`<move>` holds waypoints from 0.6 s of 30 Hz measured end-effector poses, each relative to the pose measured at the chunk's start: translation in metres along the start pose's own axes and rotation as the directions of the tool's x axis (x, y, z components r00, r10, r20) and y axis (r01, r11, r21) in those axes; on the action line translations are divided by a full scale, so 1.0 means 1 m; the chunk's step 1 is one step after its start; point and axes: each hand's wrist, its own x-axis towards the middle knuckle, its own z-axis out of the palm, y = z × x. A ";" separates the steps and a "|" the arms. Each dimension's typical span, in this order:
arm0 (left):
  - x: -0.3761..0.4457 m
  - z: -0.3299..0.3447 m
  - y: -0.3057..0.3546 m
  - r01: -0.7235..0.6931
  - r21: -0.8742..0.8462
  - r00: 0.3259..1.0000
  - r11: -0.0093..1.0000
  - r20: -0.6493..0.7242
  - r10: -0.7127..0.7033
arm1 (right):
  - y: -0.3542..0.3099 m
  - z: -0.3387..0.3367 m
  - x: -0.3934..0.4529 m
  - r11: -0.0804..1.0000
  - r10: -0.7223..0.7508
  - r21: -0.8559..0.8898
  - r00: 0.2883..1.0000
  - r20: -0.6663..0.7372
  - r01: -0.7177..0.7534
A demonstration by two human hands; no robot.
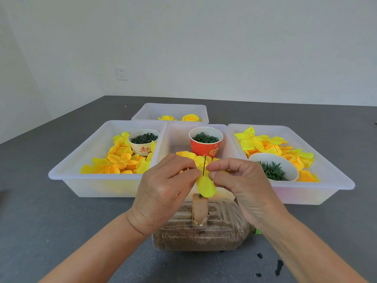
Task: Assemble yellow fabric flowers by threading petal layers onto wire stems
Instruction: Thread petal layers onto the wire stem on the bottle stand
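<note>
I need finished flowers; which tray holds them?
The far tray behind the other three holds two finished flowers; the others hold loose petals and cups.

Yellow petal layer [206, 185] on upright wire stem [204, 165]

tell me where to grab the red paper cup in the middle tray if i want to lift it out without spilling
Grip the red cup around its side wall just under the rim, coming from above and the front, reaching over both hands working at the wire stem. It stands upright, is filled to the top with dark green rings, and flares upward, so the wide top resists slipping.
</note>
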 end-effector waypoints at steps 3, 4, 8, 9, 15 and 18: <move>-0.002 0.000 0.002 0.008 -0.010 1.000 1.000 0.011 -0.008 | 0.002 0.000 -0.002 1.000 -0.006 -0.008 1.000 -0.002 0.006; -0.003 0.000 0.003 0.008 -0.014 1.000 1.000 0.011 -0.008 | 0.003 -0.001 -0.003 1.000 -0.008 -0.012 1.000 -0.003 0.008; -0.006 0.000 0.004 0.009 -0.003 1.000 1.000 0.014 -0.009 | 0.007 -0.001 -0.005 1.000 -0.008 -0.027 1.000 -0.009 0.008; -0.007 0.000 0.004 0.010 0.005 1.000 1.000 0.013 -0.011 | 0.008 -0.001 -0.006 1.000 0.002 -0.019 1.000 -0.006 -0.002; -0.007 0.001 0.007 0.012 0.020 1.000 1.000 0.002 -0.012 | 0.008 0.002 -0.003 0.971 0.116 0.204 0.992 0.046 -0.123; -0.007 0.002 0.007 0.011 0.027 1.000 1.000 -0.004 -0.010 | 0.009 0.005 0.000 0.955 0.171 0.242 0.985 0.030 -0.173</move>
